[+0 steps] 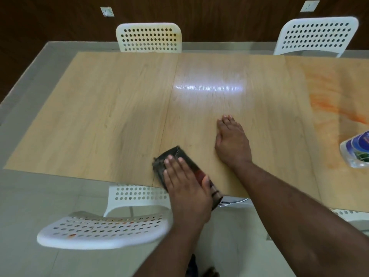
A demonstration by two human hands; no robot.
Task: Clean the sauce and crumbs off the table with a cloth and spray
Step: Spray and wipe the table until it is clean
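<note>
Wooden table point(99, 108), left hand point(185, 188) flat on cloth point(169, 158), right hand point(232, 142) spread

Two white perforated plastic chairs stand at the far side: one point(148, 38) left of centre with orange-brown staining on its backrest, the other point(316, 36) to the right. White perforated plastic chair point(103, 229) at near side, some holes showing reddish marks. Dark wood-panelled wall point(219, 15) carries two white wall sockets point(107, 11) point(309, 6). Pale grey tiled floor point(30, 196).
</note>
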